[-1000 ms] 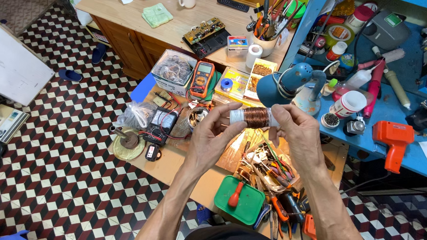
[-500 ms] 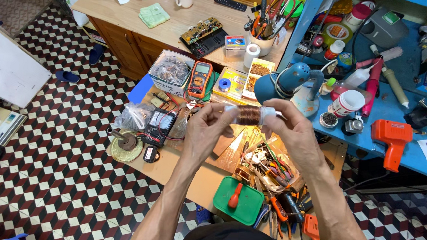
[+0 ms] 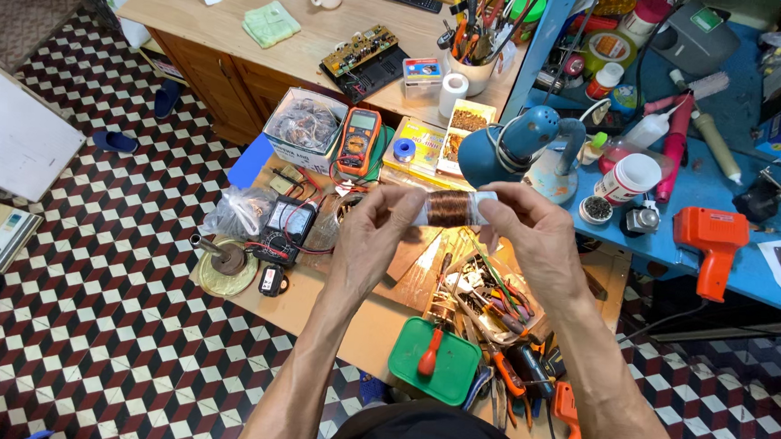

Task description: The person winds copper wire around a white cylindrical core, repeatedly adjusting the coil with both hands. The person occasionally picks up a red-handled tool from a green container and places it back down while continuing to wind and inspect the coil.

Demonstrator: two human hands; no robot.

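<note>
Head cam, looking down: both hands up over a cluttered wooden workbench [image 3: 313,310], w/ a copper-wire coil [image 3: 450,209] held level between them near frame centre. Coil = white tube, shiny copper winding round its middle, white ends showing either side.

Left hand [image 3: 373,236] sits at 9 o'clock of the coil, fingertips pinched shut on the left end, thumb on the near side. Right hand [image 3: 538,238] at 3 o'clock, fingers closed round the right end. Coil is in the air, not touching the bench.

Around the coil:
- 12 o'clock: blue desk lamp [image 3: 512,150], just beyond the coil; yellow box [image 3: 424,145] w/ a small solder spool on it, beside the lamp.
- 10 o'clock: orange multimeter [image 3: 357,142], upright-ish on a green pad; clear box of wire bits [image 3: 304,126] left of it.
- 9 o'clock, past left hand: black analog meter [image 3: 283,231] w/ red lead, plastic bag beside it.
- 6 o'clock: pile of pliers & screwdrivers [image 3: 494,298] under the right forearm; green lid [image 3: 434,361] w/ an orange-handled tool lying on it, nearer the body.
- 3 o'clock, well apart: orange glue-gun-shaped tool [image 3: 713,241] on a blue table [image 3: 700,184]; white jar w/ red cap [image 3: 626,178] between it & the lamp.
- 12 o'clock, far: white cup of tools [image 3: 470,66], circuit board [image 3: 358,51] on a second wooden desk.

Floor: red/black/white checker tile.
</note>
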